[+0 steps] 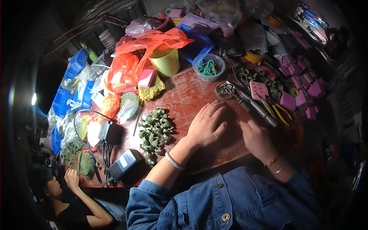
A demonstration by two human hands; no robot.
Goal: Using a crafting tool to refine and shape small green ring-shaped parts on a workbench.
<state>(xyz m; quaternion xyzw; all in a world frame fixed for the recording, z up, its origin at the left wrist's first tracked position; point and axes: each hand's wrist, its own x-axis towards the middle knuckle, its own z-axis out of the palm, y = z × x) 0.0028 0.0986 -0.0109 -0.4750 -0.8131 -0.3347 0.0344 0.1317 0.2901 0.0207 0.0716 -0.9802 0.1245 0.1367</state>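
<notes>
My left hand [208,123] lies flat on the worn red tabletop [191,90], its fingers stretched out and holding nothing. To its right, my right hand [257,138] rests near the table's front edge with the fingers curled in; whatever is under them, if anything, is hidden. Left of my left forearm is a heap of small dark-green curled pieces [155,132]. Just beyond my right hand lie a long metal tool [251,101], pliers with yellow handles [283,114] and a pink note pad [259,90] with writing.
A clear tub [209,67] of teal rings and a yellow-green bucket [165,62] under a red plastic bag [128,63] stand farther back. Pink blocks [303,82] pile up at right. A black power box [125,163] with cables sits at left, near another person's hand [71,179].
</notes>
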